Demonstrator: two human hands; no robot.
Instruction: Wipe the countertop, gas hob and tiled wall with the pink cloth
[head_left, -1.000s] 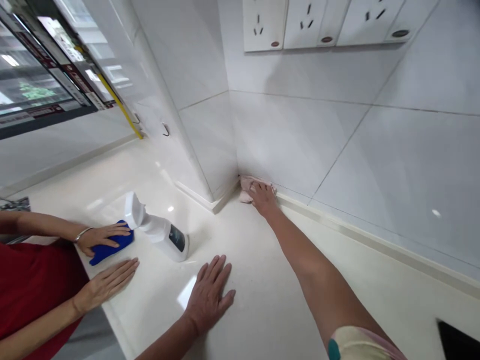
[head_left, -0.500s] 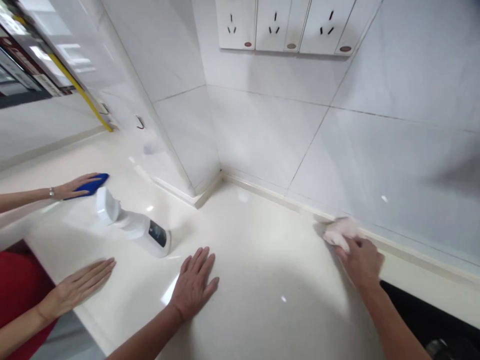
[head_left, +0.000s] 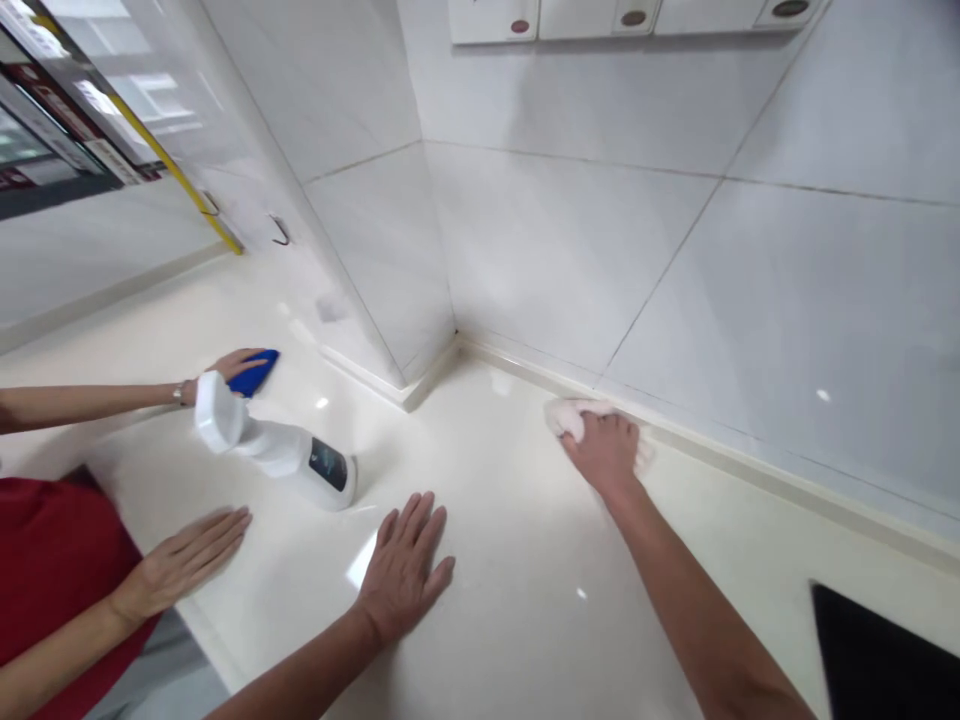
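My left hand [head_left: 405,572] lies flat on the cream countertop [head_left: 510,600], fingers outstretched, holding nothing. A pale pinkish-white cloth [head_left: 571,414] is bunched under my right hand [head_left: 607,447], whose fingers close over it. That hand presses the cloth on the counter against the low raised edging along the tiled wall. Part of the cloth is hidden by my fingers and slightly blurred. A white spray bottle [head_left: 292,450] with a dark label stands to the left of my left hand, not touching it.
A person in a red top [head_left: 60,580] is at the left, one hand on a blue cloth [head_left: 255,373], the other hand [head_left: 191,560] flat on the counter. A black panel [head_left: 892,660] sits at lower right. A wall corner [head_left: 405,385] juts out; sockets [head_left: 592,20] are above.
My right hand has slid left along the wall edging with the cloth. The co-worker's blue cloth has moved right. My left hand stays flat on the counter; the view has tilted down.
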